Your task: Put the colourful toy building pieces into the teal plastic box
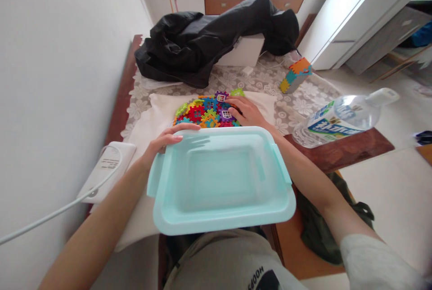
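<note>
A pale turquoise plastic lid (221, 182) lies tilted over the table's near edge and my lap. My left hand (168, 139) holds its far left rim, fingers curled over the edge. Beyond it a pile of colourful interlocking plastic blocks (202, 112) rests on a white cloth (151, 114). My right hand (245, 110) lies on the right side of the pile, fingers bent down onto the pieces; whether it grips one is hidden.
A built block piece (296, 74) stands at the far right on the lace tablecloth. A water bottle (340, 117) lies on the table's right edge. A black bag (202, 38) drapes over a white box at the back. A white power strip (108, 168) sits left.
</note>
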Demonstrator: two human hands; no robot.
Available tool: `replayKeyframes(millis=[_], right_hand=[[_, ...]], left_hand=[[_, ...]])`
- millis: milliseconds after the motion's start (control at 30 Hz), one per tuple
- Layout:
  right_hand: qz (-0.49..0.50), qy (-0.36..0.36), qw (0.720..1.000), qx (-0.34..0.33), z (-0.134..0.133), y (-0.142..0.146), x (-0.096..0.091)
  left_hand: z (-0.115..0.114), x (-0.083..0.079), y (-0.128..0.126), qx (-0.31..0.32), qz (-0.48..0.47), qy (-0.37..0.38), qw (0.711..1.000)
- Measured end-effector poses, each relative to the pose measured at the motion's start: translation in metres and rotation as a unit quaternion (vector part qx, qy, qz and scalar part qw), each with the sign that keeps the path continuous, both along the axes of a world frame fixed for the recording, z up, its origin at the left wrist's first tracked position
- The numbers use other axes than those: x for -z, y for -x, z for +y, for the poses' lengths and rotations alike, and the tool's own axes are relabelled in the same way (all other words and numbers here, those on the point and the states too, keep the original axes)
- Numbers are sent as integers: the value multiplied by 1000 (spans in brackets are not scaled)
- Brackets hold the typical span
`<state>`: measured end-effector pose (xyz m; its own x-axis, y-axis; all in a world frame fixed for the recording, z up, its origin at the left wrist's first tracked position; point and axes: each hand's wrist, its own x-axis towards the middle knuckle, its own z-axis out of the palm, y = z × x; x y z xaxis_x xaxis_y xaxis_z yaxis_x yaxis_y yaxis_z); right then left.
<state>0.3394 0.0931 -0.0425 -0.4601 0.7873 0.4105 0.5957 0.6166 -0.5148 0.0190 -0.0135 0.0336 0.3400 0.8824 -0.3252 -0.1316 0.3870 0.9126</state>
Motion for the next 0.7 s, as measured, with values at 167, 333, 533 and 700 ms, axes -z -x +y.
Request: replayKeyframes(millis=[167, 333, 533, 700], right_hand=[[-20, -19, 995, 95, 4, -4, -1], [-77, 4, 983, 168, 11, -7, 3], [-58, -21, 986, 153, 11, -10, -1], [-30, -7, 983, 183, 12, -16, -1]], left_hand=[[3, 3, 4, -21, -11, 14, 1000], [2, 3, 4, -11, -17, 10, 1000], [1, 0, -1, -3, -36, 8, 999], [0, -1, -5, -2, -35, 22, 999]])
